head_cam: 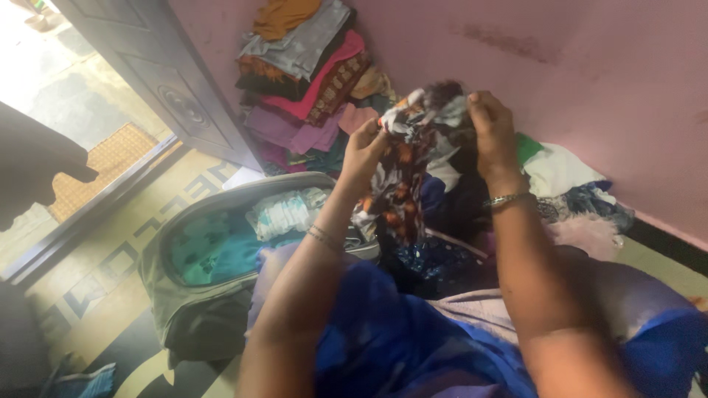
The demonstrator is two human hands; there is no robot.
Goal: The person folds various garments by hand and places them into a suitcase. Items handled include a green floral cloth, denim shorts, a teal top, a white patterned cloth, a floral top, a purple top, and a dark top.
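Observation:
Both my hands hold up a patterned garment [402,173], dark with white and orange print, which hangs down between them. My left hand [363,153] pinches its left upper edge and my right hand [493,133] grips the bunched top at the right. A thin bangle sits on each wrist. Below the garment lies a heap of loose clothes [568,188] against the pink wall. My lap is covered by blue cloth [398,346].
An open grey-green suitcase [192,295] with teal and white clothes inside lies on the floor at the left. A tall stack of folded clothes [306,74] leans in the corner beside a grey door [158,74]. A doorway with a mat opens at the far left.

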